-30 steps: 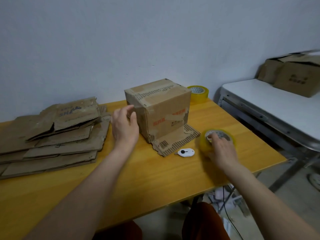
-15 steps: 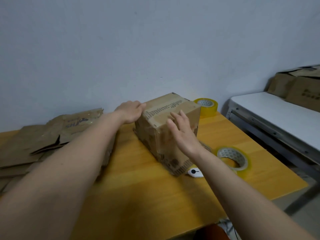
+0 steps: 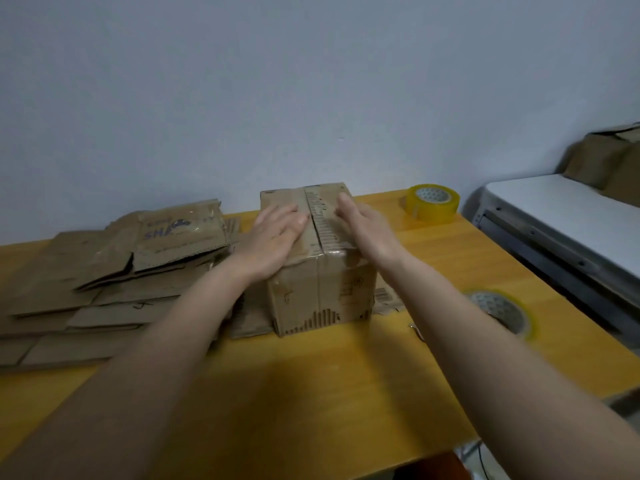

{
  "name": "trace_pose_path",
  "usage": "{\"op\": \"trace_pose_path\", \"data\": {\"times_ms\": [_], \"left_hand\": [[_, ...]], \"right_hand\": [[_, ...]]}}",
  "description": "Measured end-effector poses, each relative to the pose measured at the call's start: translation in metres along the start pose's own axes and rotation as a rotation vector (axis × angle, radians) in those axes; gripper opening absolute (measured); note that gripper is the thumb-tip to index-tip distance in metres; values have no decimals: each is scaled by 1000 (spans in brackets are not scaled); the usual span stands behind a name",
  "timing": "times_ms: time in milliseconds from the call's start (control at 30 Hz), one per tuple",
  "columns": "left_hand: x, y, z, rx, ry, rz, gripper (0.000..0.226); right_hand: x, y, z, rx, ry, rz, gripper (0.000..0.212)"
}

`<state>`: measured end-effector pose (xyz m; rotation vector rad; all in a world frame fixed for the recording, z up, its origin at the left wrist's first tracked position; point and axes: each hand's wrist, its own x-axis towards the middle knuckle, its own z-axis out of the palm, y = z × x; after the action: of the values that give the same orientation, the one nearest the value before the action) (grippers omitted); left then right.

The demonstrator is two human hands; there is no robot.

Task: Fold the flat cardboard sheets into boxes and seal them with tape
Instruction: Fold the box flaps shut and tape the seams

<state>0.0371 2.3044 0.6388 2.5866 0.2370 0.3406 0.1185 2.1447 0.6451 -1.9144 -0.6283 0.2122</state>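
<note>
Box (image 3: 320, 268) on tabletop (image 3: 311, 386), both hands flat on its taped top.

Left hand (image 3: 273, 242) and right hand (image 3: 367, 230) press with straight fingers beside the seam; smoothing looks in hand, next likely turning it over; roll (image 3: 500, 311) near, flat sheets (image 3: 104, 282) left.

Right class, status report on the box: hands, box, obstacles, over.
Left hand and right hand flat on box top, either side of the seam. Box upright, top flaps closed. Nothing in the way.

Wooden table (image 3: 311, 393) carries box (image 3: 322, 289), flat cardboard sheets (image 3: 104, 289), two tape rolls (image 3: 433, 202).
</note>
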Motion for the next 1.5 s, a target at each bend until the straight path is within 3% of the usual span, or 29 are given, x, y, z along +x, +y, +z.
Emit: {"op": "trace_pose_path", "data": {"times_ms": [100,167,267,400,600,700,833,967,1100,1233,1367,1500], "left_hand": [[-4,0,0,-73,86,30,46],[-8,3,1,-133,130,55,50],[-17,4,4,-166,157,127,60],[-25,-9,8,-66,160,211,58],[-29,-16,13,-50,186,205,75],[-39,-20,15,-106,215,156,79],[-54,-23,19,-124,189,167,90],[-64,-32,8,-99,97,182,98],[-73,-43,-11,-75,13,180,89],[-76,-44,-11,-73,98,190,73],[-73,-42,-8,-106,168,191,73],[-68,-41,-7,-148,212,220,60]], "right_hand": [[-3,28,16,156,242,-157,39],[-5,42,20,187,298,-286,32],[-2,53,17,31,262,-494,42],[7,59,-1,-265,111,-701,56],[5,50,-14,-289,-65,-606,66],[2,39,-27,-441,-173,-526,78],[-4,6,-8,-843,-65,-497,94],[-12,-1,24,-1064,-56,-592,83],[-4,-8,7,-1048,-236,-516,75],[-16,-21,39,-1020,-130,-423,87],[-18,-23,31,-977,-184,-448,73],[-27,-32,46,-1024,-229,-316,97]]}}
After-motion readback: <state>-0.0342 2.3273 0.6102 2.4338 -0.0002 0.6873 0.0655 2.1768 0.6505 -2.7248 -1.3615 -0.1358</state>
